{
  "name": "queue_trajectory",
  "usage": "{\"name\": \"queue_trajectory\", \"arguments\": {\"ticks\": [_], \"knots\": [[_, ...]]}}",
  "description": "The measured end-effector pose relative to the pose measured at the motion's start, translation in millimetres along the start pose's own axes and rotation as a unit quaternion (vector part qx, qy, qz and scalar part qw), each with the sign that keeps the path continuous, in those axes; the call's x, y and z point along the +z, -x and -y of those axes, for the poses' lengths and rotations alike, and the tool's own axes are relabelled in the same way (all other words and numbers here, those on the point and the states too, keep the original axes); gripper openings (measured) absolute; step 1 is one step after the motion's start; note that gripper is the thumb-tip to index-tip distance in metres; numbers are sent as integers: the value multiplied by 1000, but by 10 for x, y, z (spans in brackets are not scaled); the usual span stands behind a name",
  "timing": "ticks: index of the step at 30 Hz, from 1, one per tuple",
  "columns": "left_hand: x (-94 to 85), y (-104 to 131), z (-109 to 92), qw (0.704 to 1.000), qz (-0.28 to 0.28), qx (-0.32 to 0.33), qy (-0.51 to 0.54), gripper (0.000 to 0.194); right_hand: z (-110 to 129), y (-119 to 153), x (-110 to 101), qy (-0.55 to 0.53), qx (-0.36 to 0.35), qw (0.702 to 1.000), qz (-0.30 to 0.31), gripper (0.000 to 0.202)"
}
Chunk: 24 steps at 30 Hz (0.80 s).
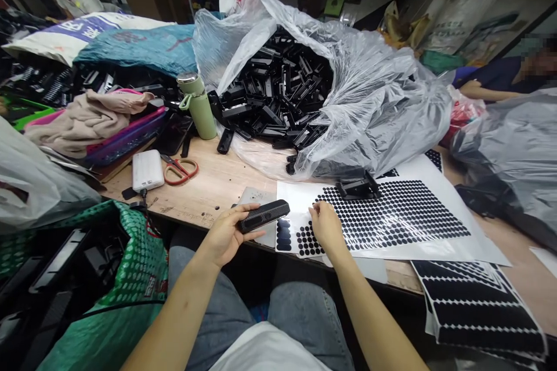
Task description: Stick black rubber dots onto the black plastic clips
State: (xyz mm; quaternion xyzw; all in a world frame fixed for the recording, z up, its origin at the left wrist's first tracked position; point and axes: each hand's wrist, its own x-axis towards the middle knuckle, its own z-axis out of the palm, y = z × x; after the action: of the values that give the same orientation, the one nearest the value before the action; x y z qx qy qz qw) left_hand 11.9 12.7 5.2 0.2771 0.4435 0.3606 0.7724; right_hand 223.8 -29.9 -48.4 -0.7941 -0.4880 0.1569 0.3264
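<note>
My left hand is closed around one end of a long black plastic part with rounded ends and a woven-looking top. It holds the part just above the table's front edge. My right hand is over a white sheet of round black stickers, its thumb and fingertips pinched together near the sheet's left side. Whether a sticker is between those fingertips is too small to tell. Beyond my right hand, a black plastic piece lies on the sheet.
A big clear plastic bag spills black parts onto the table. To the left are a green flask, red-handled scissors and a white power bank. A green bag of parts stands lower left; patterned black sheets overhang the right edge.
</note>
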Motion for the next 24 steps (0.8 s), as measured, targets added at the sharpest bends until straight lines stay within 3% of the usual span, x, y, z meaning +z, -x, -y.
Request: {"name": "queue_trajectory", "arguments": {"ticks": [3, 5, 8, 11, 16, 24], "knots": [[-12, -42, -19, 1000, 3, -17, 5, 23, -244, -138, -23, 28, 1, 999, 26, 6], [-2, -56, -21, 1000, 9, -29, 9, 23, -263, -155, -63, 22, 4, 999, 36, 8], [20, -59, -15, 999, 14, -46, 10, 23, -95, -86, -179, 5, 7, 999, 54, 12], [47, -58, -2, 998, 23, -60, 8, 23, 225, 61, -282, -87, -5, 992, 91, 17], [102, -44, 27, 998, 30, -49, 17, 22, 665, 256, -211, -206, -69, 968, 123, 14], [109, -33, 49, 998, 36, -37, 30, 20, 687, 295, -116, -198, -62, 973, 105, 12]]}}
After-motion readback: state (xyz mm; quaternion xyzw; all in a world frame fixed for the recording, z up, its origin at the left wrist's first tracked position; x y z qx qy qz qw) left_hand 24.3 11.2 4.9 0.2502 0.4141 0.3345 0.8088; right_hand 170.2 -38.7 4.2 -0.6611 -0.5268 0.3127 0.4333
